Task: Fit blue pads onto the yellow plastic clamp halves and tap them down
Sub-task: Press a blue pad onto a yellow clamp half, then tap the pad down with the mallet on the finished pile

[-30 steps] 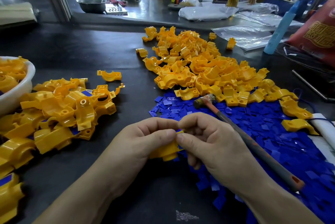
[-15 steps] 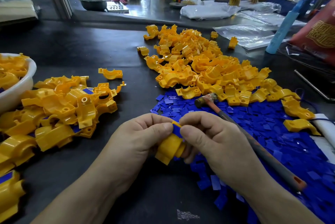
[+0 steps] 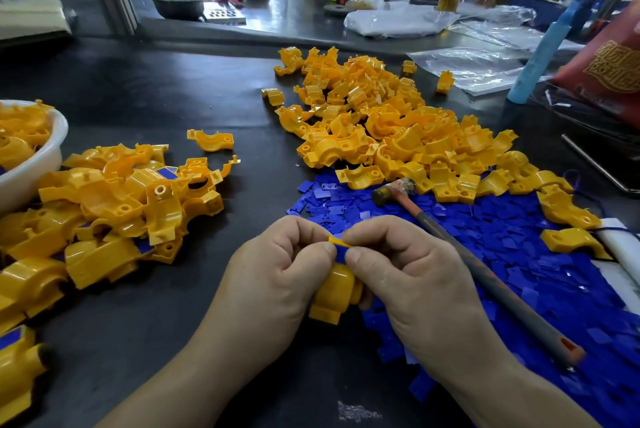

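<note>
The left grip [image 3: 277, 275] and right grip [image 3: 408, 275], both bare hands, meet low in the middle of the counter [image 3: 156, 88]. Both are clamped on one yellow clamp half [image 3: 336, 292] held between them. The left grip curls round the clamp half from the left, with its thumb at the top edge. The right grip's thumb and forefinger pinch a blue pad [image 3: 341, 249] against that same top edge. The pad sits right between the two thumbs, and the clamp's rounded body hangs below them, just above the counter.

Just to the right of the right grip a hammer [image 3: 485, 268] lies slantwise on a spread of loose blue pads [image 3: 519, 244], with its head pointing away from the person. Beyond the pads lies a big heap of bare yellow halves [image 3: 398, 130]. Well to the left is a smaller heap [image 3: 114, 206], where some halves show blue pads. A white bowl [image 3: 52, 157] at the left edge holds more yellow pieces.
</note>
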Demonstrator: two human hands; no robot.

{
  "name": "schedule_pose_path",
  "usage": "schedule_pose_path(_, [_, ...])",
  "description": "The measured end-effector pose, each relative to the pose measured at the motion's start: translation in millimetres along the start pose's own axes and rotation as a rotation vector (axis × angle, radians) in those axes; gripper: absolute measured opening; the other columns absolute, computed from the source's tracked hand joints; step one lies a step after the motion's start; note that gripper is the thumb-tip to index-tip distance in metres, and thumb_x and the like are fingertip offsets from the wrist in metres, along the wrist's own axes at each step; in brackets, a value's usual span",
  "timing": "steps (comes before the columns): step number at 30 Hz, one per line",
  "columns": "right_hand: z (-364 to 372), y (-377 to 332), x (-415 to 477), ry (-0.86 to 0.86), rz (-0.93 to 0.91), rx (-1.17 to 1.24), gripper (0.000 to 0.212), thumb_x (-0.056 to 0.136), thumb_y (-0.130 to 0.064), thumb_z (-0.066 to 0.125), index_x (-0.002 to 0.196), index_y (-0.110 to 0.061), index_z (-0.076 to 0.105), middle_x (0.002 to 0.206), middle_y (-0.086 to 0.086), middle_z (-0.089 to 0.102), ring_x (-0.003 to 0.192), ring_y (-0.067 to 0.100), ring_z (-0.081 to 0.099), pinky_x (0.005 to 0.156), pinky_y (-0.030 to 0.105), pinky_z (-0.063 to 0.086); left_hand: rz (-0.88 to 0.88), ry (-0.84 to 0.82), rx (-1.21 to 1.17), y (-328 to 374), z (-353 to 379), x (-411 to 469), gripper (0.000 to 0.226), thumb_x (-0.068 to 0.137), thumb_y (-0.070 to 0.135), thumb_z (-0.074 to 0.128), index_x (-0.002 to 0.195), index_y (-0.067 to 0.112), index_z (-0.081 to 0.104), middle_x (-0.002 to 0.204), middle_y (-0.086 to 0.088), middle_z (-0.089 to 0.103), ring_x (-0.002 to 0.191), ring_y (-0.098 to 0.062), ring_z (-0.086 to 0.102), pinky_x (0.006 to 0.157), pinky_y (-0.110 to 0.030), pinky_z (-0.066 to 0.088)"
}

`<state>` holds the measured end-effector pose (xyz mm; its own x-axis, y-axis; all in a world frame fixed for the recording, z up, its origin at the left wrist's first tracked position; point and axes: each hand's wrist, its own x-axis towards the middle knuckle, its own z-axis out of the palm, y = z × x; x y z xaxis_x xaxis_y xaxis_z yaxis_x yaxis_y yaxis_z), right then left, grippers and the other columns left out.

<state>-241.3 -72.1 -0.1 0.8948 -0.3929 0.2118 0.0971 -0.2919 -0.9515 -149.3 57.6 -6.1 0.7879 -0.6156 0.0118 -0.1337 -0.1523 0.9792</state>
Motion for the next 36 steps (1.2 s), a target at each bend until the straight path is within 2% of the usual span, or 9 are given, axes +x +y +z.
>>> schedule_pose_path(8, [2.8,-2.9,2.2,-0.017,-0.045,-0.121,0.016,0.091,-0.019,0.058,0.093,-0.034,0.064,0.08,-0.004,0.066,0.067,0.012,0.065,0.055,0.025,0.055,-0.019,0.042,0.067,1.1,-3.1,2.4,0.014,0.077,0.045,0.054,0.086,0.048,0.065,0.076,0.018,0.069,0.068,0.0,0.064,0.047,-0.012,0.047])
schedule_pose_path(13, [-30.8,-1.3,9.4,0.209,-0.207,-0.86,0.032,0.086,-0.035,0.057,0.119,-0.031,0.057,0.105,-0.017,0.056,0.096,0.001,0.054,0.078,0.013,0.044,-0.143,0.232,0.301,-8.9,-33.5,20.1,0.016,0.091,0.042,0.058,0.079,0.033,0.065,0.073,0.009,0.065,0.067,-0.01,0.062,0.051,-0.024,0.048])
schedule_pose_path(16, [-63.7,-2.6,14.1,0.188,0.083,-1.252,0.049,0.086,-0.045,0.058,0.132,-0.031,0.047,0.121,-0.006,0.054,0.111,0.016,0.048,0.082,0.03,0.042,-0.133,0.266,0.552,-17.4,-48.0,27.4,0.015,0.096,0.037,0.055,0.081,0.034,0.058,0.076,0.011,0.062,0.069,-0.011,0.06,0.056,-0.034,0.055])
schedule_pose_path(19, [-78.2,1.4,13.8,0.008,0.32,-1.403,0.052,0.088,-0.055,0.05,0.135,-0.037,0.036,0.122,-0.008,0.051,0.109,0.015,0.049,0.079,0.03,0.046,-0.115,0.254,0.706,-23.2,-48.4,29.7,0.013,0.099,0.036,0.051,0.098,0.032,0.063,0.079,0.014,0.061,0.072,-0.008,0.057,0.059,-0.03,0.053])
schedule_pose_path(22, [-78.5,6.9,9.7,-0.06,0.347,-1.411,0.043,0.089,-0.051,0.049,0.129,-0.04,0.036,0.105,-0.012,0.049,0.097,0.01,0.049,0.075,0.027,0.047,-0.098,0.229,0.837,-22.4,-49.0,30.7,0.03,0.099,0.042,0.049,0.118,0.026,0.066,0.1,0.009,0.065,0.088,-0.008,0.058,0.073,-0.03,0.054])
schedule_pose_path(26, [-79.9,8.0,9.2,-0.067,0.383,-1.397,0.036,0.09,-0.047,0.05,0.124,-0.038,0.041,0.091,-0.014,0.049,0.082,0.006,0.051,0.067,0.025,0.05,-0.162,0.161,1.007,-21.7,-52.8,28.8,0.075,0.085,0.066,0.056,0.144,0.022,0.044,0.142,0.002,0.051,0.125,-0.018,0.05,0.095,-0.035,0.049])
schedule_pose_path(28, [-82.9,6.1,11.8,-0.108,0.452,-1.313,0.026,0.089,-0.043,0.053,0.113,-0.037,0.048,0.086,-0.013,0.054,0.075,0.005,0.054,0.063,0.026,0.051,-0.186,0.13,1.061,-21.8,-53.0,26.3,0.083,0.08,0.066,0.063,0.145,0.02,0.041,0.142,0.002,0.049,0.126,-0.016,0.048,0.094,-0.031,0.047])
schedule_pose_path(31, [-87.2,-4.1,11.9,-0.087,0.536,-1.024,0.01,0.086,-0.037,0.058,0.096,-0.037,0.057,0.083,-0.008,0.061,0.072,0.01,0.06,0.065,0.033,0.053,-0.158,0.138,1.12,-25.8,-53.1,25.4,0.066,0.081,0.055,0.069,0.135,0.023,0.048,0.127,0.004,0.053,0.113,-0.013,0.049,0.085,-0.026,0.045])
schedule_pose_path(36, [-78.4,-24.0,-3.9,0.168,0.374,-0.457,0.017,0.084,-0.025,0.066,0.093,-0.036,0.056,0.074,0.001,0.065,0.056,0.015,0.062,0.047,0.021,0.045,-0.097,0.159,1.088,-32.0,-49.0,29.6,0.054,0.081,0.057,0.068,0.127,0.032,0.053,0.117,0.009,0.055,0.106,-0.011,0.051,0.077,-0.025,0.046])
